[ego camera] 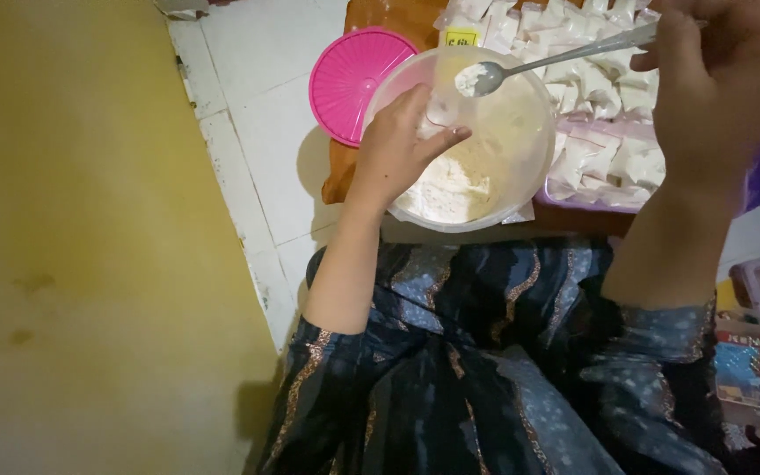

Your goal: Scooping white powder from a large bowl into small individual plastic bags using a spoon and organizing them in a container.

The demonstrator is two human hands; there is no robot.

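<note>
White floor tiles (265, 132) and a yellow wall (63, 220) border a low brown counter (345, 176), seen from above past the person's dark patterned lap. On the counter stands a clear plastic bowl (534, 145) partly filled with white powder (450, 189), a pink lid (353, 79) lying just beside its far left rim. The left hand (397, 149) reaches over the bowl's near left edge and pinches a small clear bag (444, 97) upright, its mouth facing up. The right hand (723, 79) is closed round the handle of a metal spoon (564, 57), whose long axis runs from upper right down to the left; its powder-loaded tip sits just right of the bag's mouth, almost touching. Beyond the bowl, to the right, a purple tray (573, 195) holds many filled white packets (600, 88).
</note>
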